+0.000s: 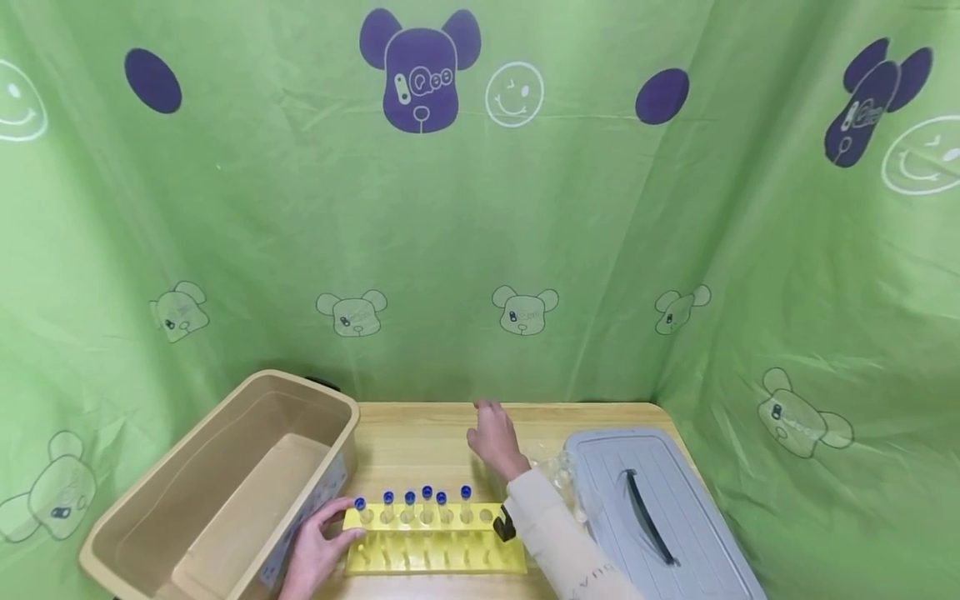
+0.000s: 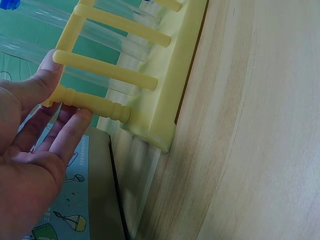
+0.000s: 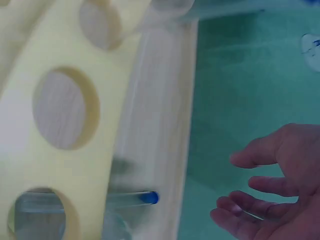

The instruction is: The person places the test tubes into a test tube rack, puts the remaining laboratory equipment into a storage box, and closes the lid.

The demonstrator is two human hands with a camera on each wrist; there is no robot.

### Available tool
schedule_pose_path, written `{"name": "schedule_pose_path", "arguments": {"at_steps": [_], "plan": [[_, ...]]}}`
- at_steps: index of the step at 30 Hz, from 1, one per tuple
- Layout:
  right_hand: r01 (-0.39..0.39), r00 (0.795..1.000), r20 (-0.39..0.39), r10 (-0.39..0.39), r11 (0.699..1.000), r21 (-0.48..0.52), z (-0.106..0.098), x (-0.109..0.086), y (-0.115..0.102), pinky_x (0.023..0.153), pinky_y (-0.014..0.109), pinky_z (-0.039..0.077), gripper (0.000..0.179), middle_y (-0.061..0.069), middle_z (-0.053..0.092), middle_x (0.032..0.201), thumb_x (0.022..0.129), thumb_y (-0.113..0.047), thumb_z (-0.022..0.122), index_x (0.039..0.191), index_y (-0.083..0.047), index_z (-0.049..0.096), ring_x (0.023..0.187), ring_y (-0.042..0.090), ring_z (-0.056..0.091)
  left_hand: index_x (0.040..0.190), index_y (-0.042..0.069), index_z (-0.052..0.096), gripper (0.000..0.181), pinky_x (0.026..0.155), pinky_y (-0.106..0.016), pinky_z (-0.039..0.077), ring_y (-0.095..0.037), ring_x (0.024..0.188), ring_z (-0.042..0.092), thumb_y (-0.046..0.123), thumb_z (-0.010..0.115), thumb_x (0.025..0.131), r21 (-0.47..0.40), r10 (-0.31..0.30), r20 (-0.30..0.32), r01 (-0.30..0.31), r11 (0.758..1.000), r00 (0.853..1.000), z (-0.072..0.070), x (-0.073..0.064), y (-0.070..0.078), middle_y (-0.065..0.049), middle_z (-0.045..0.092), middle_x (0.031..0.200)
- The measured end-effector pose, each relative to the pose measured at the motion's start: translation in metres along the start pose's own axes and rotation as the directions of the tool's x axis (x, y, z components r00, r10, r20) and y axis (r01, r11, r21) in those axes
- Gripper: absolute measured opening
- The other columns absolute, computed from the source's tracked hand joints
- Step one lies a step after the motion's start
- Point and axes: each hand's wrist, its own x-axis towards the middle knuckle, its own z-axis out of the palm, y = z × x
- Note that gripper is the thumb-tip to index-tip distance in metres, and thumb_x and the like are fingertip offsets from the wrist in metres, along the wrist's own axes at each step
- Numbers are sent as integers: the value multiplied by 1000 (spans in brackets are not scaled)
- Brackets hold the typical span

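A yellow test tube rack (image 1: 435,560) stands on the wooden table, with several clear test tubes in its back row. Their blue caps (image 1: 427,492) rise above the top plate. My left hand (image 1: 321,546) grips the rack's left end. In the left wrist view, the thumb (image 2: 44,80) presses the top plate while fingers lie against the end post (image 2: 95,104). Beyond the rack, my right hand (image 1: 497,437) hovers with loosely bent fingers, holding nothing. The right wrist view shows bare rack holes and a blue-capped tube (image 3: 130,199) lying on the table behind them.
To the left is a deep tan bin (image 1: 247,467), close beside my left hand. A grey lid (image 1: 637,508) with a dark handle lies at the right. Clear plastic (image 1: 557,477) sits between lid and right forearm. A green curtain (image 1: 450,208) surrounds the table.
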Motion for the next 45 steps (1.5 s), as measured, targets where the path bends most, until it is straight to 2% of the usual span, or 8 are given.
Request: {"name": "schedule_pose_path", "arguments": {"at_steps": [4, 9, 13, 17, 23, 29, 37, 45], "plan": [[-86, 993, 76, 88, 996, -29, 7, 5, 8, 87, 49, 60, 52, 28, 63, 119, 80, 5, 73, 129, 11, 58, 98, 40, 65, 116, -1, 71, 50, 101, -20, 47, -26, 105, 70, 2, 89, 70, 6, -12, 5, 12, 1000, 1000, 0, -1, -1, -19, 70, 122], [-180, 970, 151, 188, 981, -69, 14, 8, 17, 86, 51, 59, 51, 28, 60, 109, 76, 7, 74, 123, 13, 57, 94, 40, 62, 116, 0, 71, 50, 101, -26, 50, -28, 104, 70, 2, 89, 69, 17, 3, -4, -3, 1000, 1000, 1, -2, -1, -20, 70, 121], [-224, 951, 196, 241, 969, -107, 20, 7, 25, 89, 54, 58, 51, 32, 58, 111, 75, 8, 74, 122, 16, 55, 97, 45, 60, 115, -2, 71, 50, 100, -20, 48, -25, 102, 71, 1, 89, 69, 15, 33, -14, -32, 999, 999, 1, -3, -2, -23, 69, 120], [-218, 948, 206, 243, 966, -138, 23, 6, 31, 89, 55, 58, 43, 31, 57, 105, 75, 7, 75, 114, 16, 57, 94, 47, 60, 114, -3, 71, 50, 98, -13, 45, -20, 100, 71, 0, 89, 68, 2, 49, -25, -49, 999, 998, 2, -3, -3, -22, 70, 118], [-187, 947, 223, 232, 960, -209, 26, 5, 36, 78, 48, 61, 25, 22, 60, 90, 77, 6, 75, 97, 11, 61, 81, 37, 63, 114, -2, 71, 50, 97, -14, 47, -16, 100, 70, -1, 89, 67, -15, 62, -28, -62, 998, 998, 3, -2, -4, -22, 70, 118], [-150, 952, 221, 213, 951, -270, 30, 4, 40, 73, 43, 61, 16, 16, 58, 82, 75, 8, 74, 85, 5, 62, 77, 32, 61, 114, -2, 72, 51, 97, -9, 43, -14, 99, 70, -2, 89, 66, -21, 74, -37, -74, 997, 997, 3, -1, -4, -21, 71, 118], [-149, 952, 223, 209, 954, -261, 39, 8, 49, 78, 45, 61, 16, 16, 59, 84, 74, 11, 72, 85, 4, 63, 81, 33, 61, 114, -4, 71, 50, 96, -7, 43, -19, 101, 70, -3, 88, 67, -49, 63, -32, -64, 997, 998, 4, 0, -5, -24, 70, 119], [-154, 957, 210, 201, 964, -218, 48, 11, 55, 71, 45, 63, 15, 18, 63, 77, 73, 13, 71, 84, 6, 63, 72, 34, 64, 114, -3, 71, 50, 95, -7, 43, -17, 100, 70, -3, 89, 67, -49, 57, -35, -59, 997, 998, 3, 0, -6, -24, 69, 119]]}}
